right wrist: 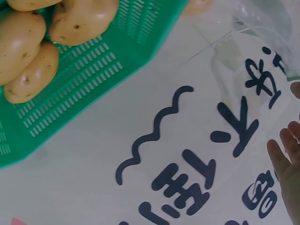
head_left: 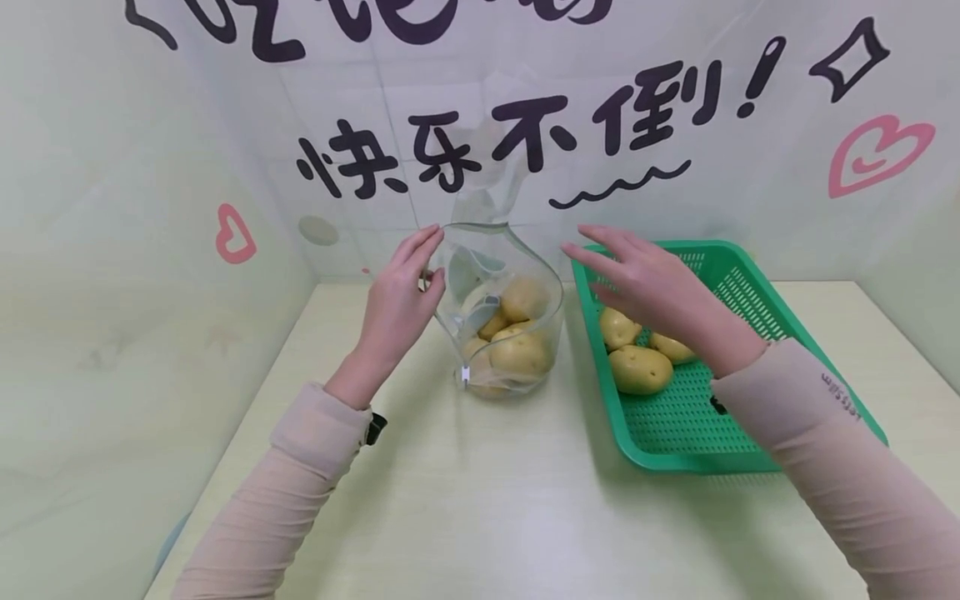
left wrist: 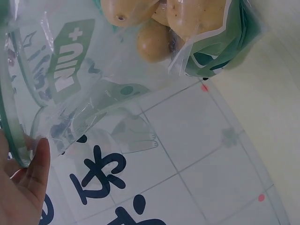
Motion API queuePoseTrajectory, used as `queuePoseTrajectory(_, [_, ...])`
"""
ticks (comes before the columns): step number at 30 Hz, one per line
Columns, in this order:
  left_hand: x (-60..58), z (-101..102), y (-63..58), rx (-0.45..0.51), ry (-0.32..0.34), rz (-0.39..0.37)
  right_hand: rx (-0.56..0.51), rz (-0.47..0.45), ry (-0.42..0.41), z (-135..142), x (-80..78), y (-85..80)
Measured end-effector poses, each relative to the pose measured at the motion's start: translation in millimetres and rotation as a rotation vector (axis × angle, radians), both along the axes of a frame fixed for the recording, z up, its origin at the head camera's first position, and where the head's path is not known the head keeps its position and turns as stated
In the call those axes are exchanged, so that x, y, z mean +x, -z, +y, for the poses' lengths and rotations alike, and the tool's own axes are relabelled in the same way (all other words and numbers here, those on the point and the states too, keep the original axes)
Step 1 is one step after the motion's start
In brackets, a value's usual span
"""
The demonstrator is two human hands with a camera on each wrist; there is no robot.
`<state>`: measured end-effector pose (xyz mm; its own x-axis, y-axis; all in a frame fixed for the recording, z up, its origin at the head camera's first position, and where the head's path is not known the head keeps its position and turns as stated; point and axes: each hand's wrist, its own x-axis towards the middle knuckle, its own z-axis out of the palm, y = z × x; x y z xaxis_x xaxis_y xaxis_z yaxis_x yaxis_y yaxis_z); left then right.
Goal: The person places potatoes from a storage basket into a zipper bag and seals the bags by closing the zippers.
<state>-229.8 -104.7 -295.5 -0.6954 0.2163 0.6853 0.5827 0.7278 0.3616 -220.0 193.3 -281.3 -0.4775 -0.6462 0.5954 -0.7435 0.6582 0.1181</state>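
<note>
A clear zip bag [head_left: 561, 292] stands on the table with its mouth spread wide and several potatoes [head_left: 519, 350] inside. My left hand [head_left: 401, 287] pinches the left side of the bag's rim between thumb and fingers; the left wrist view shows the thumb of that hand [left wrist: 33, 183] against the bag's edge. To the right of the bag, my right hand [head_left: 648, 279] hovers with fingers extended, holding nothing. It is over the left part of a green basket [head_left: 611, 408], where more potatoes [head_left: 641, 371] lie.
A white slider [head_left: 466, 375] sits on the bag's zip edge, toward me. Behind the table rises a pale printed backdrop [head_left: 525, 192] with dark lettering, close behind the bag and basket. The pale tabletop [head_left: 480, 492] extends in front of both.
</note>
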Motion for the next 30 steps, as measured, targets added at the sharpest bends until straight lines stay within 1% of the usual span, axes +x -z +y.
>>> queuePoseTrajectory(6, [0.2, -1, 0.1, 0.004, 0.002, -0.007, 0.025, -0.076, 0.069, 14, -6.7, 5.5])
queuePoseTrajectory(13, [0.1, 0, -0.4, 0.0, 0.008, -0.013, 0.068, -0.112, 0.128, 31, -11.5, 12.0])
queuePoseTrajectory(15, [0.5, -1, -0.6, -0.003, 0.003, -0.016, 0.075, -0.121, 0.139, 35, -12.6, 13.7])
queuePoseTrajectory(22, [0.0, 0, 0.5, 0.0, -0.005, -0.016, 0.095, -0.131, 0.135, 52, -16.3, 22.5])
queuePoseTrajectory(26, [0.1, 0, 0.3, -0.002, -0.006, -0.008, 0.109, -0.152, 0.166, 62, -16.6, 24.8])
queuePoseTrajectory(30, [0.3, 1, 0.2, 0.0, -0.006, -0.009, 0.13, -0.192, 0.196, 70, -15.8, 26.6])
